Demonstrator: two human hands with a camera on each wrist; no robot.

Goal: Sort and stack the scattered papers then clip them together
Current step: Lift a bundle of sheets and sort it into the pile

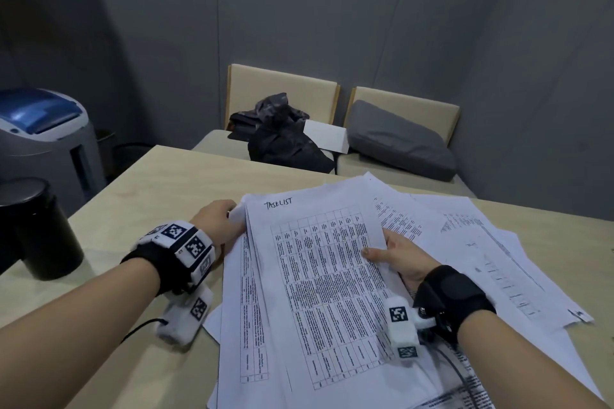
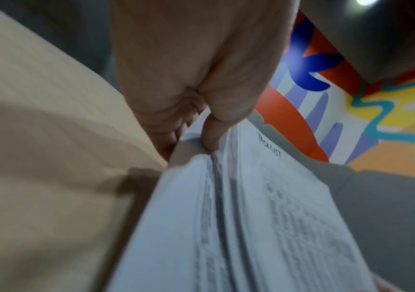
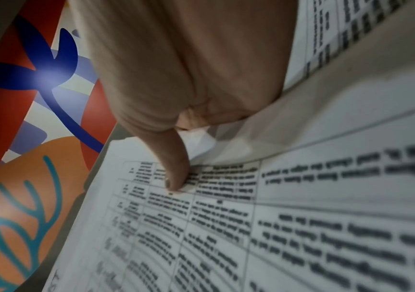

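Note:
A loose stack of white printed papers [image 1: 319, 279] lies in front of me on the light wooden table [image 1: 139, 196]; the top sheet carries a table and the handwritten word "TASKLIST". My left hand [image 1: 222, 222] grips the stack's upper left edge, thumb on top, as the left wrist view shows the stack [image 2: 238, 217] pinched at its corner by the left hand [image 2: 201, 118]. My right hand [image 1: 395, 256] holds the stack's right edge, thumb pressed on the top sheet [image 3: 226, 227] and fingers underneath. More sheets [image 1: 481, 242] lie fanned out to the right. No clip is visible.
A black cylindrical container [image 1: 36, 229] stands at the table's left edge. Behind the table is a bench with a dark bag [image 1: 282, 136], a white sheet [image 1: 325, 136] and a grey cushion [image 1: 398, 143]. A grey and blue machine [image 1: 43, 129] stands at far left.

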